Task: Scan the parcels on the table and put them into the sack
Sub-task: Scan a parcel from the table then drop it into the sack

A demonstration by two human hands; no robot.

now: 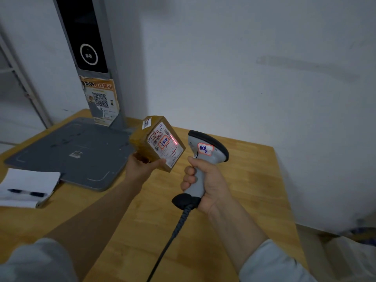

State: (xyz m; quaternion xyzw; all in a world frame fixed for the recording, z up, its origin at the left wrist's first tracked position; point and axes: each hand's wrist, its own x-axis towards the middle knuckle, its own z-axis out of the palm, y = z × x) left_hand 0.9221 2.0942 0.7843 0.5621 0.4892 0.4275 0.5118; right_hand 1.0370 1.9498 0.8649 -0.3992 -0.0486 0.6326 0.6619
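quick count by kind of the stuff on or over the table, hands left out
parcel: 1, held in the left hand
handheld scanner: 1, held in the right hand
pen: 1
notepad: 1
grey stand with base plate: 1
total: 5

Parcel [157, 144] — small brown taped carton, white label scribbled red; tilted, held off the desk [244, 180] in left hand [142, 166]; red scan line across barcode; scanner [205, 157] — grey, corded — just beside, apart.
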